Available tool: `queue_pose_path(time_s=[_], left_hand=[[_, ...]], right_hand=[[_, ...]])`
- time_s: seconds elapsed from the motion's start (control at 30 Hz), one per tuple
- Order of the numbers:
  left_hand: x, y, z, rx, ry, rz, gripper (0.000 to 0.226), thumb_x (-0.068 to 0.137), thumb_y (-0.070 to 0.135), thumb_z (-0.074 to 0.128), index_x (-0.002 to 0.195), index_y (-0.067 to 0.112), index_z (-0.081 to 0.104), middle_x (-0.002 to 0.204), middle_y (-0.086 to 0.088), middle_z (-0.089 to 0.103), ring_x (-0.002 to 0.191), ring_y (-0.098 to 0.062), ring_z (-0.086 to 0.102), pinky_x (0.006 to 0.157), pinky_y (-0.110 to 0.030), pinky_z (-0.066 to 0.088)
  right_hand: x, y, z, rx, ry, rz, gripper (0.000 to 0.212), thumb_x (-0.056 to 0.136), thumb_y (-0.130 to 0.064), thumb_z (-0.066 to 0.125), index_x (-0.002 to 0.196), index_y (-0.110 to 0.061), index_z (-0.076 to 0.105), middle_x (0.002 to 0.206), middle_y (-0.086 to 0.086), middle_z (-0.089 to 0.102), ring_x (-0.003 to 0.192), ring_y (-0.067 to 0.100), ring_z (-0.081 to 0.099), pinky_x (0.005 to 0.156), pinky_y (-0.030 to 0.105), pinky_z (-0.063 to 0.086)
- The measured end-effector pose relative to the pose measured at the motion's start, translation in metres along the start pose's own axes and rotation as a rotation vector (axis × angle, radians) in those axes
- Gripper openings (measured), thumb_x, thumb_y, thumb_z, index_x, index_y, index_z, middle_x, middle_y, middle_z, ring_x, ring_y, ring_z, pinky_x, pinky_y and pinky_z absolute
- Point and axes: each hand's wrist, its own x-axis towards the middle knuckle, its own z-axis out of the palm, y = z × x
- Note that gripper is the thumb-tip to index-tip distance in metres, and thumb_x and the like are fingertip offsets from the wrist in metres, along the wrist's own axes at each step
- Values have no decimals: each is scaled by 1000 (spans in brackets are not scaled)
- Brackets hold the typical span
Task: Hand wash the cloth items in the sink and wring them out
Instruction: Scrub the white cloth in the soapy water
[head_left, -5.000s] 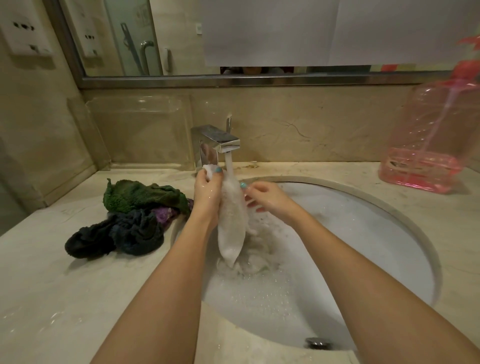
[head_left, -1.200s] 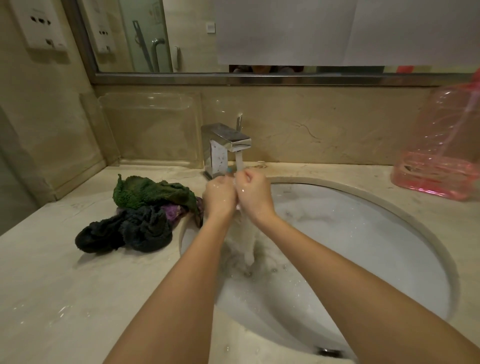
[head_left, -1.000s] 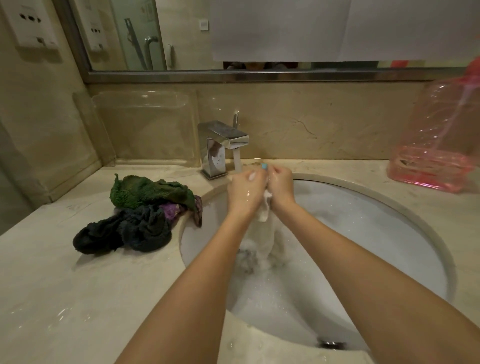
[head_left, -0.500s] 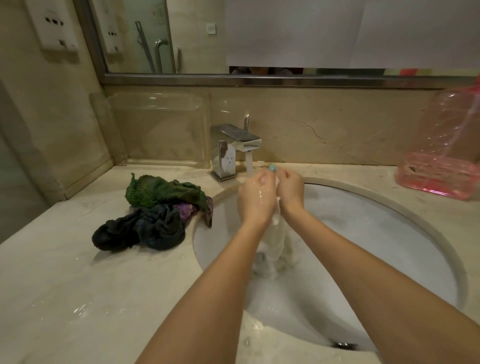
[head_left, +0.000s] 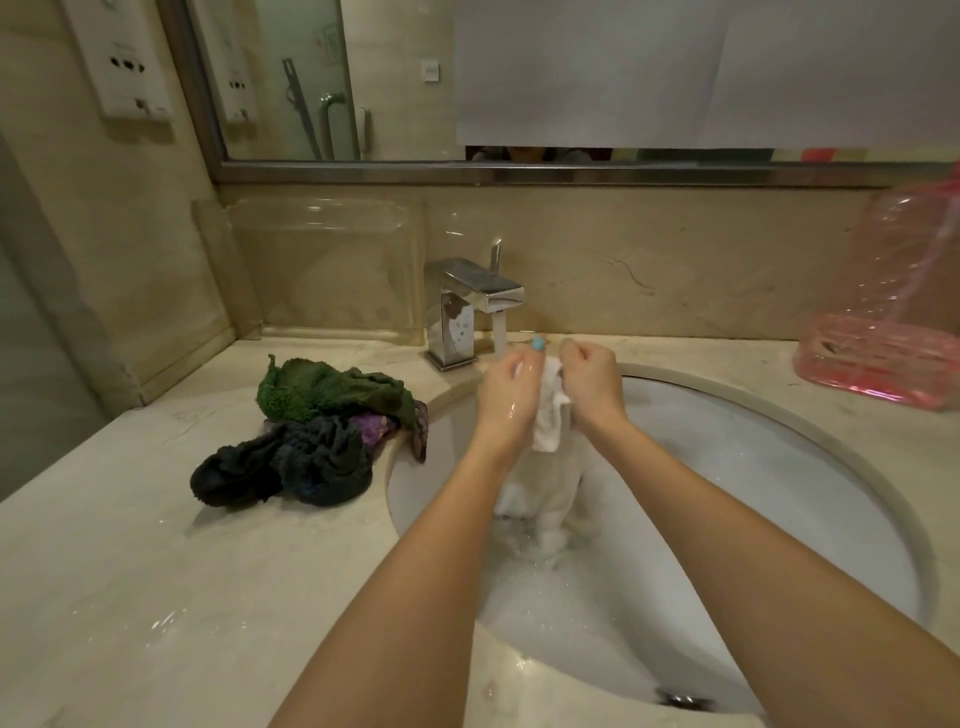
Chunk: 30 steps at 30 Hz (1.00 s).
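A wet white cloth (head_left: 548, 457) hangs over the white sink (head_left: 779, 467), its lower end trailing into soapy water. My left hand (head_left: 506, 395) and my right hand (head_left: 589, 382) both grip its top edge, close together, just in front of the chrome tap (head_left: 470, 306). Water runs from the tap behind my left hand. A pile of cloths lies on the counter left of the sink: a green one (head_left: 327, 389), a dark one (head_left: 291, 465) and a purple one (head_left: 374, 428).
A pink transparent jug (head_left: 893, 322) stands on the counter at the right. A clear plastic tray (head_left: 322, 270) leans against the back wall on the left. The mirror (head_left: 519, 78) runs above. The wet marble counter (head_left: 156, 597) stretches to the front left.
My hands have drawn slightly apart, showing more of the white cloth's top between them. The cloth still hangs into the sink under the running tap.
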Motion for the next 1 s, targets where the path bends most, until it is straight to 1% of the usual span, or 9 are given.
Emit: queue_pose_path(time_s=[0.07, 0.13, 0.3, 0.37, 0.5, 0.6, 0.77, 0.9, 1.0], left_hand=[[-1, -2, -5, 128, -21, -25, 22, 104, 33, 41, 104, 15, 54, 97, 0, 55, 89, -17, 54, 66, -14, 40], [4, -7, -17, 195, -41, -95, 50, 103, 42, 40, 143, 15, 30, 135, -6, 51, 123, -28, 51, 96, -31, 46], [8, -14, -29, 323, -192, -124, 90, 91, 65, 44, 156, 14, 6, 160, -10, 23, 145, -33, 27, 112, -44, 30], [7, -15, -28, 285, -223, -128, 94, 89, 64, 51, 156, 14, 10, 159, -9, 24, 144, -31, 29, 111, -42, 32], [12, -17, -28, 323, -140, -79, 72, 93, 56, 52, 147, 12, 31, 134, -3, 50, 126, -24, 49, 88, -30, 41], [17, -18, -30, 411, -88, -16, 47, 101, 45, 45, 139, 18, 44, 124, 4, 56, 108, -16, 54, 82, -31, 43], [21, -18, -30, 261, 55, 1, 25, 103, 29, 41, 118, 16, 57, 108, -5, 62, 101, -26, 60, 88, -39, 50], [30, -13, -45, 76, 272, -1, 20, 103, 21, 39, 105, 13, 58, 92, -1, 57, 87, -19, 54, 72, -28, 45], [27, -17, -49, 107, 250, 67, 20, 102, 23, 45, 100, 13, 62, 93, -2, 62, 82, -11, 55, 71, -25, 44]], right_hand=[[3, 0, -7, 46, -25, 26, 45, 98, -21, 46, 56, -19, 28, 49, -6, 29, 47, 10, 27, 48, 27, 23], [5, -2, -11, 112, -76, 55, 46, 98, -29, 51, 57, -18, 34, 47, -8, 34, 43, 6, 31, 43, 21, 25], [7, -2, -18, 398, -276, 262, 23, 95, -19, 56, 74, -8, 60, 60, -1, 58, 61, 16, 51, 57, 22, 40], [9, -2, -17, 431, -407, 303, 13, 91, -7, 53, 95, -1, 64, 79, 11, 56, 71, 21, 48, 63, 26, 40], [7, -1, -18, 421, -580, 253, 37, 91, 8, 50, 127, 1, 57, 101, 13, 60, 84, 17, 53, 70, 21, 45], [4, 1, -19, 394, -578, 203, 35, 93, 6, 52, 127, 0, 56, 108, 10, 64, 95, 18, 63, 78, 23, 51], [8, -2, -17, 416, -493, 224, 18, 91, 1, 59, 108, -2, 55, 82, 10, 56, 70, 16, 52, 65, 29, 39], [6, -2, -23, 86, -899, 236, 26, 86, -15, 70, 104, 3, 64, 97, 13, 68, 89, 27, 65, 79, 33, 50], [5, 8, -30, -138, -917, 216, 32, 89, -18, 68, 117, -4, 65, 116, 13, 69, 110, 31, 64, 98, 47, 47]])
